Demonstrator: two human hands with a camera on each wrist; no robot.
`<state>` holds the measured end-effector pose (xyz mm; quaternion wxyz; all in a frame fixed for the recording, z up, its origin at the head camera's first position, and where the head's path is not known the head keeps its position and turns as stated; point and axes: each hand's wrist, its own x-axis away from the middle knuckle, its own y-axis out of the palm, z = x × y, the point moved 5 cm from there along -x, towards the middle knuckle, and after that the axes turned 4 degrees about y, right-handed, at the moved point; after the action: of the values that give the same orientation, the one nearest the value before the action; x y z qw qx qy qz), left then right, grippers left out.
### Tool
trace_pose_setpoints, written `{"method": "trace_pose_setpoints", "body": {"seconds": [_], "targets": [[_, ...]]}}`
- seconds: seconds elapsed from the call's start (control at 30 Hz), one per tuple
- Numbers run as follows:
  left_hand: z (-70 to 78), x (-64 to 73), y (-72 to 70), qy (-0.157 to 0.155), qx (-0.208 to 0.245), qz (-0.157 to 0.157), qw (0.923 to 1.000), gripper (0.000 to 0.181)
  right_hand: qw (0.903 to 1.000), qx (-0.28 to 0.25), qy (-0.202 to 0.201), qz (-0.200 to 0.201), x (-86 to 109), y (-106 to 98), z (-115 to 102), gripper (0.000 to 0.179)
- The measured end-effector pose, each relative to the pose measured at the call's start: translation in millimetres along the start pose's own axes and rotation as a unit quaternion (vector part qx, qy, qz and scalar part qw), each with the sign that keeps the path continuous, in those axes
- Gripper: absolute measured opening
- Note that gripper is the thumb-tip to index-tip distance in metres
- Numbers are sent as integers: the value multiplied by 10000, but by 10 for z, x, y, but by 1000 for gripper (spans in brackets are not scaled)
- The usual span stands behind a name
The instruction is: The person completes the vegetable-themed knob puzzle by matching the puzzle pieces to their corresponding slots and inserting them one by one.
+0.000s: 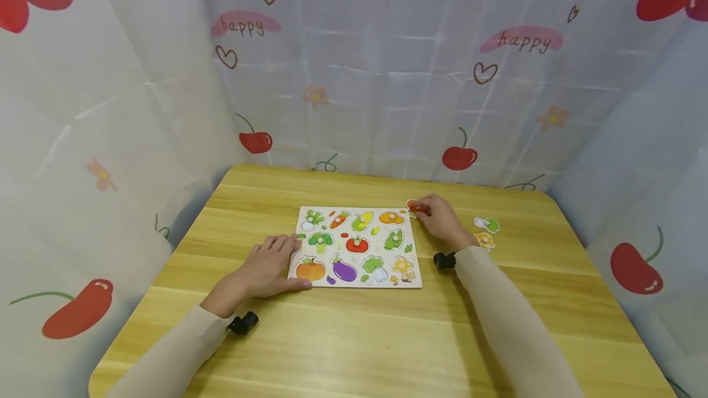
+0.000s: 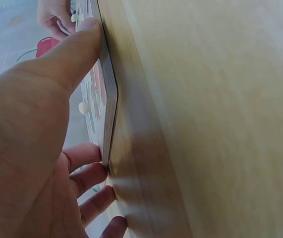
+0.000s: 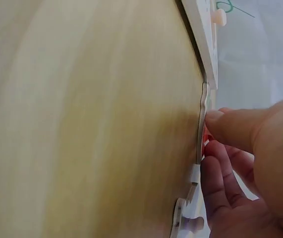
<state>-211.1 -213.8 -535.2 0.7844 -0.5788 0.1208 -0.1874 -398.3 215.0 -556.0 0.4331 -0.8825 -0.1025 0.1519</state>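
Observation:
My right hand (image 1: 439, 220) pinches a red puzzle piece (image 1: 412, 204) with a white border, just off the far right corner of a vegetable puzzle board (image 1: 381, 263). In the right wrist view, thumb and fingers close on the red piece (image 3: 200, 141), which lies flat, low along the table. My left hand (image 1: 271, 266) rests at the board's near left corner, thumb along the front edge and fingertips at the left side. The left wrist view shows that thumb on top of the board (image 2: 110, 91), fingers spread at its edge. Pictures on the board include a tomato (image 1: 357, 245), eggplant (image 1: 345, 271) and pumpkin (image 1: 310, 270).
To the right of my right hand lie two loose puzzle pieces, a green and white vegetable (image 1: 488, 224) and a yellow mushroom (image 1: 485, 239). Wood-grain tabletop (image 1: 354, 336) surrounds the board. A cherry-printed curtain (image 1: 387, 109) hangs behind and on both sides.

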Motion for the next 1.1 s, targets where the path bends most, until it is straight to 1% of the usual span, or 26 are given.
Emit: {"method": "trace_pose_setpoints", "body": {"seconds": [0.07, 0.17, 0.27, 0.47, 0.67, 0.83, 1.0, 1.1], "targets": [[3, -5, 7, -1, -9, 11, 10000, 118, 9999, -7, 171, 20, 48, -48, -65, 26], [-1, -5, 8, -18, -13, 11, 10000, 118, 9989, 89, 454, 45, 138, -125, -235, 24], [-6, 3, 17, -31, 2, -13, 10000, 118, 9979, 129, 621, 87, 176, -130, -273, 23], [-13, 8, 37, -27, 7, 5, 10000, 118, 9976, 16, 677, 159, 189, -117, -236, 23], [-2, -4, 14, -10, 12, 64, 10000, 117, 9967, -46, 655, 475, 182, -189, -223, 24], [-5, -13, 22, -10, -14, 51, 10000, 117, 9947, -51, 781, 665, 197, -256, -230, 24], [-7, -14, 19, -9, -2, 23, 10000, 115, 9934, -80, 830, 782, 242, -312, -283, 21], [-9, -14, 10, -24, 4, -2, 10000, 114, 9936, -121, 775, 811, 272, -332, -343, 18]]}}
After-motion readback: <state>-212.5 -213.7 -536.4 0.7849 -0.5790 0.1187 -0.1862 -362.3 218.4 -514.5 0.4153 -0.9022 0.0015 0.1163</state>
